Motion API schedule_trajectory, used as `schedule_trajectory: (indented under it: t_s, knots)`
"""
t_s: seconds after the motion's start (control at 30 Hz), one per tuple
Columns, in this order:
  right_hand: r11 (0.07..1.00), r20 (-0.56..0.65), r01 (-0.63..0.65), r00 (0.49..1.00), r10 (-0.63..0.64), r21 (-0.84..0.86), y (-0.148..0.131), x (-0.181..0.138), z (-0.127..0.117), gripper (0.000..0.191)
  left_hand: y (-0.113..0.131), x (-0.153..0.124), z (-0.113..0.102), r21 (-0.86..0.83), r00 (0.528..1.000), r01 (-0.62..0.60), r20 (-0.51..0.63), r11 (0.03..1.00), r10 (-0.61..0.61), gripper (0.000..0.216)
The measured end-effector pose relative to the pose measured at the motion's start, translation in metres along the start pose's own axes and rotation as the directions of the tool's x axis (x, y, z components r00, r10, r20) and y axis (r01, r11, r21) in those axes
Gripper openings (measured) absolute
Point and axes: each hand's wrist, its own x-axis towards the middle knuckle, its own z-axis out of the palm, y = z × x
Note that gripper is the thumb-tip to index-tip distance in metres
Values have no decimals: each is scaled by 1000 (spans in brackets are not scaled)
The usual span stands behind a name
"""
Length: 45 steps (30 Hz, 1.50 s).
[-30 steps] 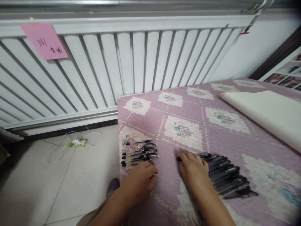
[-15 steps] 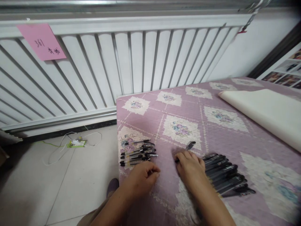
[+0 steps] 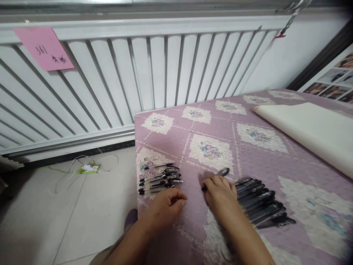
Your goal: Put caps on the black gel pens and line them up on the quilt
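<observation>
On the purple floral table cover (image 3: 220, 129), my right hand (image 3: 220, 197) is closed round a black pen (image 3: 223, 172); its capped end sticks out above my fingers. To its right lies a row of several black pens (image 3: 261, 202), side by side. My left hand (image 3: 165, 208) rests on the cloth with the fingers curled in a loose pinch, just below a smaller group of several clear-barrelled pens (image 3: 158, 178). What lies between those fingers does not show.
A rolled white sheet (image 3: 309, 129) lies at the table's right. A white radiator (image 3: 124, 81) with a pink note (image 3: 44, 48) stands behind. On the tiled floor at the left lie a power strip and cables (image 3: 88, 168). Photos (image 3: 333, 79) hang on the right wall.
My right hand has lifted one black pen out of the right-hand row, its end now sticking up past my fingers. My left hand has barely moved. The view has drifted slightly.
</observation>
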Motion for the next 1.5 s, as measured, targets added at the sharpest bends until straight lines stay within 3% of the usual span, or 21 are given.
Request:
schedule_trajectory:
  t_s: [0.3, 0.4, 0.57, 0.67, 0.8, 0.9, 0.97, 1.07, 1.17, 1.27, 1.33, 1.37, 1.5]
  knots:
    - [999, 1, 33, 999, -33, -16, -5, -1, -4, 26, 1, 1, 0, -5, 1000, 14, 0, 1000, -14, 18]
    - [1000, -50, 29, 998, -28, 13, -5, 0, -9, 25, 2, 1, 0, -28, 1000, 26, 2, 999, -26, 18]
    - [982, -191, 97, 979, -65, 162, -19, -7, -18, 33, -3, 3, 1, -187, 995, 97, 16, 978, -96, 26]
    - [919, -185, 152, 979, -89, 363, -42, -18, -20, 30, -11, 7, 4, -370, 994, 113, 39, 922, -106, 29]
    - [770, -45, 70, 998, -53, 634, -74, -32, -18, 21, -20, 13, 7, -593, 994, 87, -2, 800, -109, 33]
    - [679, -34, 135, 987, -160, 722, -86, -38, -16, 18, -18, 15, 4, -713, 992, 84, -7, 696, -127, 37]
    - [620, -62, 196, 971, -231, 759, -85, -39, -16, 20, -14, 15, 1, -728, 985, 101, -24, 679, -173, 41]
    - [556, -144, 241, 966, -214, 795, -77, -36, -19, 20, -9, 14, -3, -666, 982, 90, -66, 741, -179, 36]
    - [491, -71, 19, 994, 87, 871, -67, -29, -21, 20, -8, 12, -2, -545, 989, 101, -32, 832, -141, 26]
    - [165, 158, -223, 929, 334, 961, -64, -20, -20, 36, -9, 10, 2, -417, 993, 117, 41, 901, -110, 20]
    - [-37, 261, -264, 902, 345, 964, -66, -16, -19, 39, -9, 9, 5, -342, 993, 115, 64, 933, -99, 18]
    - [-94, 291, -276, 898, 331, 957, -68, -14, -18, 38, -9, 8, 5, -313, 993, 110, 66, 944, -94, 18]
    - [-187, 366, -323, 886, 283, 928, -71, -13, -19, 31, -4, 6, 5, -249, 998, 64, 42, 966, -55, 16]
